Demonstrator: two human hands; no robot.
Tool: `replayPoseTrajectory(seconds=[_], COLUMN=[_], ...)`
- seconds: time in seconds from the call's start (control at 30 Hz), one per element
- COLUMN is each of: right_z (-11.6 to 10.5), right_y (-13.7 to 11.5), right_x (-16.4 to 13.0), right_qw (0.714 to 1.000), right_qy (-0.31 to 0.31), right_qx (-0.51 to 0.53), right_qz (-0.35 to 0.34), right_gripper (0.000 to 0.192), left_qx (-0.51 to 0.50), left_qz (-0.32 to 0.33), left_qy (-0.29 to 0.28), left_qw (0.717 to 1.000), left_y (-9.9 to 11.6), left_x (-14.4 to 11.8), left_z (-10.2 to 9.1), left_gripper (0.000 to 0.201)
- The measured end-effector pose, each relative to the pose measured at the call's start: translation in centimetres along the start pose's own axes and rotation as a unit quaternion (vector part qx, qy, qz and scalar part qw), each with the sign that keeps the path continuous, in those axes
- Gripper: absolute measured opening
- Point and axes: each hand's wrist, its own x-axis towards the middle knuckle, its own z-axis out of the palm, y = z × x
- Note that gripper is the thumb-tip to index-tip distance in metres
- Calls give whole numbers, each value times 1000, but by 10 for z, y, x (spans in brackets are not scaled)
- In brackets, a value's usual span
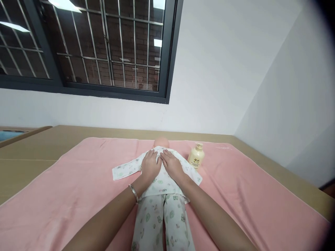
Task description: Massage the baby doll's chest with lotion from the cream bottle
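Note:
A baby doll lies on its back, its bare head at the far end. It wears a white printed long-sleeved top and matching trousers. My left hand rests flat on the left of the top's chest, a bracelet on its wrist. Opposite it, my right hand lies on the chest with fingers stretched out. The fingertips of both hands nearly meet at the middle of the chest. One sleeve extends out to the left; the other slants down to the right, partly behind my right forearm.
A pale yellow pump bottle stands just right of the doll. Beneath everything spreads a pink blanket over a wooden surface. Behind are a white wall and a dark-framed barred window.

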Motion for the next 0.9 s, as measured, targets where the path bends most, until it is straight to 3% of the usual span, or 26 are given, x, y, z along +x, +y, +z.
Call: replayPoseTrajectory(seconds=[0.3,0.47,0.63,0.77,0.9], right_z=[-1,-3,-9,-11,-8], right_y=[4,4,-14,-23,-9], right_x=[2,3,0,0,9], right_qw=[999,996,992,991,993], right_qy=[2,-19,-42,-48,-56], right_qx=[9,-18,-76,-87,-47], right_qz=[46,82,92,93,88], right_gripper=[47,53,50,43,45], left_qx=[-56,-70,-87,-88,-88], left_qz=[32,2,-20,-17,-7], left_qy=[-18,-72,-128,-85,-38], left_qw=[998,995,988,992,995], left_y=[-3,-5,-8,-11,-10], left_x=[4,14,26,22,13], left_z=[0,1,3,9,11], left_gripper=[34,41,43,42,37])
